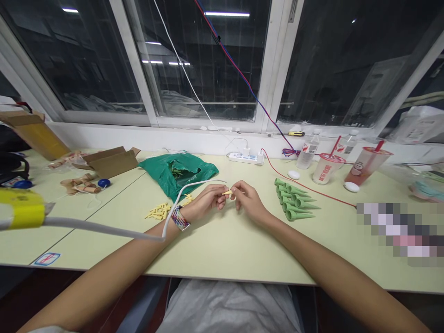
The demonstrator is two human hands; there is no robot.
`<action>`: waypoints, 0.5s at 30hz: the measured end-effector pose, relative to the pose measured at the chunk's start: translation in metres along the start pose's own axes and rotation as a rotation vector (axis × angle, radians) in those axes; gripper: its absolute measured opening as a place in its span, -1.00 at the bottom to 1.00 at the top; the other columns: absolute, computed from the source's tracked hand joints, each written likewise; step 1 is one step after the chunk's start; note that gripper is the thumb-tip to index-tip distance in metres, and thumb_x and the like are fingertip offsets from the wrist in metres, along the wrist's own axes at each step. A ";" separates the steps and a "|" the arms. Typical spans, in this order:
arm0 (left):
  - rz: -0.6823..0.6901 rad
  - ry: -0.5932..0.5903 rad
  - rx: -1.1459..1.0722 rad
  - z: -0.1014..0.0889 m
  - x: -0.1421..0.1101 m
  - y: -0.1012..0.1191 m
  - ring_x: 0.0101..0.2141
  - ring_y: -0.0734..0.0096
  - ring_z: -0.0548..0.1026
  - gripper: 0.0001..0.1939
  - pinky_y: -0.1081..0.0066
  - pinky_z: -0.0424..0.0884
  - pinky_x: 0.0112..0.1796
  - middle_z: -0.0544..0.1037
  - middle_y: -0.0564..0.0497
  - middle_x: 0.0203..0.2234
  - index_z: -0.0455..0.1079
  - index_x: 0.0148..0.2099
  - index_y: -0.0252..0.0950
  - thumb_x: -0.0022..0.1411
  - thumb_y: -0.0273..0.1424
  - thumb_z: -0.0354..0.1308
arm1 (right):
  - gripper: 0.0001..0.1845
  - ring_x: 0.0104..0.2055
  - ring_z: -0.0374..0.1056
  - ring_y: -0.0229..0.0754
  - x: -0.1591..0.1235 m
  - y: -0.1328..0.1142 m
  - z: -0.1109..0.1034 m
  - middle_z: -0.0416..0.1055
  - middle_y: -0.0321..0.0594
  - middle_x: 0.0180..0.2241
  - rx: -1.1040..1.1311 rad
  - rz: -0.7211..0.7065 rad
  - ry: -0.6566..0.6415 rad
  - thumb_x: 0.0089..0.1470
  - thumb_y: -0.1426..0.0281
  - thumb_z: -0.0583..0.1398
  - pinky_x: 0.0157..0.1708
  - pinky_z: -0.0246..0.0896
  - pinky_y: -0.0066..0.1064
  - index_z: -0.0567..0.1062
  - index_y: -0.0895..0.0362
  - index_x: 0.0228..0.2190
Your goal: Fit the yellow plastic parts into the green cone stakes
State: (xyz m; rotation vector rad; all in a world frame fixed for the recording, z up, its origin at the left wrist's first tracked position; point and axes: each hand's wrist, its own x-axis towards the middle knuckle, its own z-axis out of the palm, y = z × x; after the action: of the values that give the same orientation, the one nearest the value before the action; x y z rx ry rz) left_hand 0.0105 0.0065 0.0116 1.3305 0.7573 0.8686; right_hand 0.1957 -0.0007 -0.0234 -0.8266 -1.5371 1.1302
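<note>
Head view: left hand (pixel 204 201) and right hand (pixel 249 201) together, clamped on yellow piece (pixel 226 192); risk: weak pinch slipping, piece dropping into yellow pile (pixel 157 212), or white cable (pixel 175 208) snagging.

A small yellow stick (pixel 226 192), thin and pale, lies level in the air above the table, pinched between the fingertips of the left hand (pixel 205 201) and the right hand (pixel 249 201). Its ends are partly hidden by the fingers. Off to the left, a loose pile of matching yellow sticks (pixel 158 211) lies heaped flat.
</note>
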 end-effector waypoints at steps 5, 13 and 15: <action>-0.002 0.004 0.046 -0.001 -0.001 -0.002 -0.57 0.49 0.33 -0.62 0.45 0.25 -0.46 0.29 0.11 -0.59 0.26 -0.42 -0.28 0.30 -0.19 0.29 | -0.69 -0.58 0.31 -0.33 0.002 -0.004 -0.003 0.43 -0.36 -0.47 0.036 0.052 -0.051 0.17 0.11 0.26 -0.56 0.23 -0.45 0.46 0.11 -0.39; 0.003 0.004 0.066 0.001 -0.002 0.000 -0.57 0.50 0.32 -0.63 0.44 0.25 -0.45 0.30 0.12 -0.59 0.30 -0.40 -0.29 0.30 -0.17 0.29 | -0.61 -0.62 0.29 -0.36 0.002 -0.004 -0.002 0.48 -0.33 -0.44 0.045 0.084 0.012 0.19 0.04 0.25 -0.60 0.20 -0.46 0.47 0.12 -0.37; 0.007 0.000 0.072 0.001 -0.002 0.000 -0.57 0.50 0.32 -0.63 0.44 0.25 -0.45 0.30 0.12 -0.59 0.31 -0.40 -0.29 0.30 -0.17 0.29 | -0.61 -0.61 0.29 -0.35 0.002 -0.003 -0.002 0.47 -0.33 -0.47 0.040 0.088 -0.025 0.18 0.04 0.26 -0.60 0.20 -0.47 0.47 0.12 -0.41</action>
State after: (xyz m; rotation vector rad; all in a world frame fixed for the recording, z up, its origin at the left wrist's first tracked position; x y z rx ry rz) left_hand 0.0101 0.0042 0.0116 1.3975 0.7907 0.8538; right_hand 0.1973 0.0012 -0.0201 -0.8627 -1.5065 1.2357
